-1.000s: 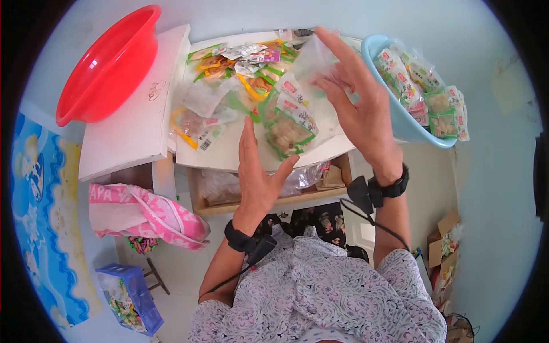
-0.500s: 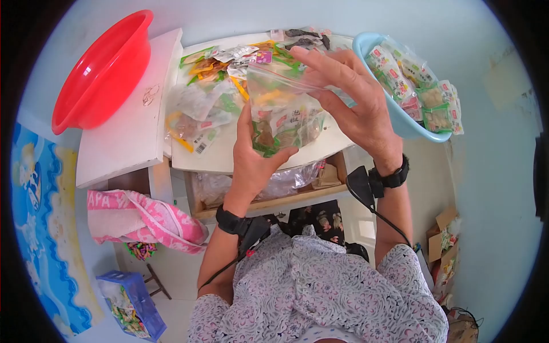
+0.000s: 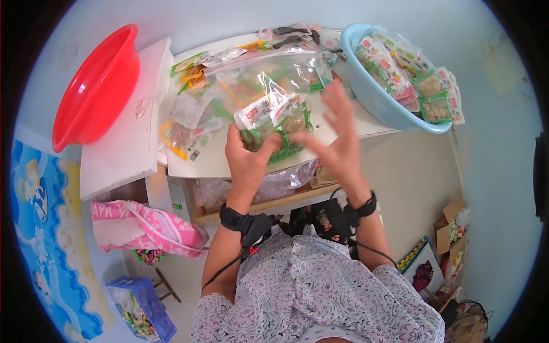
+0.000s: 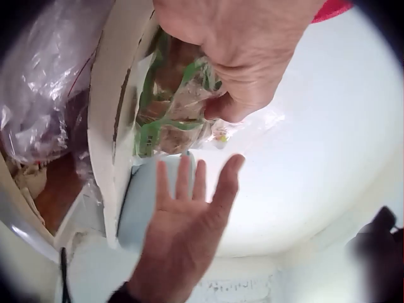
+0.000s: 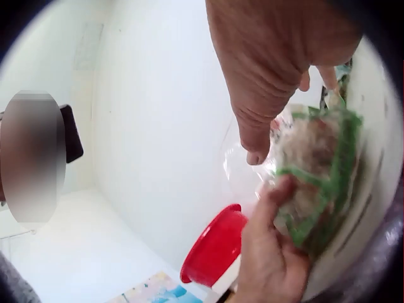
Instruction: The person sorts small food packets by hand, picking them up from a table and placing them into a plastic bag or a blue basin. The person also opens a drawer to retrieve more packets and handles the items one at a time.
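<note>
A clear zip bag (image 3: 273, 77) with green-edged snack packets (image 3: 294, 117) inside stands over the front of the white table. My left hand (image 3: 246, 166) grips its lower left part, the thumb laid across the front of the packets. In the left wrist view that thumb presses on the plastic over the packets (image 4: 173, 110). Just to the right of the bag is my right hand (image 3: 340, 151), its fingers spread and nothing held. Seen from the right wrist, the right hand (image 5: 278, 69) is close above the bag.
Loose snack packets (image 3: 194, 77) lie along the back and left of the table (image 3: 214, 163). A light blue basin (image 3: 374, 106) heaped with filled bags is at the right, a red basin (image 3: 97, 86) at the left. Below the tabletop an open drawer (image 3: 263, 203) holds clear plastic.
The bag now faces up with its packets upright in the left hand's grip. My right hand has left the bag's top edge and moved down toward me, fingers spread.
</note>
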